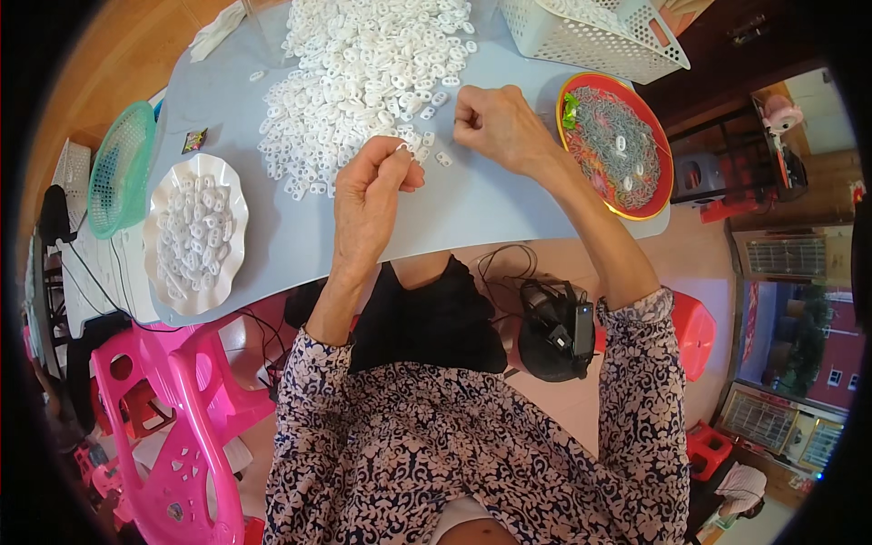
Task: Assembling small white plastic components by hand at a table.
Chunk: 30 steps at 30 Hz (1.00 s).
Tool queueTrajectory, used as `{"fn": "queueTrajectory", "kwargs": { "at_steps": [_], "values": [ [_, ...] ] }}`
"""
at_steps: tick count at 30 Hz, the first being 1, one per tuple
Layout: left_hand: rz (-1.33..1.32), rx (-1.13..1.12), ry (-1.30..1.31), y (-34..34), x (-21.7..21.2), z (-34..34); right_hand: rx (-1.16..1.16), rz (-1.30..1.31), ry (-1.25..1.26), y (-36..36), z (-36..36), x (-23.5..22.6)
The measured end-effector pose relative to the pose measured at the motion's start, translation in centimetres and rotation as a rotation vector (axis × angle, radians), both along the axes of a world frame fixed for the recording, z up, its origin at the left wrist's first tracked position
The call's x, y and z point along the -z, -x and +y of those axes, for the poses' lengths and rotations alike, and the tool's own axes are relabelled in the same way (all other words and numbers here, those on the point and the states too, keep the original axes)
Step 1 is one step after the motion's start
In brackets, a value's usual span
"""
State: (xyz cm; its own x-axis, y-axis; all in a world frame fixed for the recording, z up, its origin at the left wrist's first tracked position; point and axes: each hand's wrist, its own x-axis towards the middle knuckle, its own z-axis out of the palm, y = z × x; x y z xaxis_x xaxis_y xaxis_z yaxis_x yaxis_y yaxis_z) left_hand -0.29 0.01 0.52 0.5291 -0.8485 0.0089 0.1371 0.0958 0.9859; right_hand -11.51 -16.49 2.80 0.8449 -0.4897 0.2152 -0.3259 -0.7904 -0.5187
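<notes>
My left hand [368,195] is closed in a pinch at the near edge of a big heap of small white plastic pieces with two holes [363,91]. A white bit [402,147], seemingly one of these pieces, shows between its thumb and forefinger. To the right, my right hand [509,127] is raised over the table with its fingers curled in. Whatever it may hold is hidden. One loose white two-hole piece [443,159] lies between the hands. Beside my right wrist is a red bowl with a yellow rim [666,173], full of small grey parts too fine to name.
On the left of the pale blue table [309,241] stands a wavy-edged white dish [238,263] of white pieces. A white perforated basket [599,50] is at the far right. Near the table's left edge are a green basket [127,173] and a pink plastic chair [195,427].
</notes>
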Motion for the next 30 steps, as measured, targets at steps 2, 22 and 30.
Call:
{"fn": "queueTrajectory", "kwargs": {
  "at_steps": [2, 22, 30],
  "values": [
    [0.020, -0.025, 0.010, 0.0, 0.0, -0.1, -0.013, -0.048, -0.060, 0.0, -0.6, 0.1],
    [0.009, -0.020, 0.056, -0.1, 0.3, -0.1, -0.231, 0.260, 0.287, -2.2, 2.3, -2.5],
    [-0.001, -0.037, 0.038, -0.1, 0.2, 0.0, -0.082, 0.031, -0.272, -0.9, 1.3, -0.7]
  ]
}}
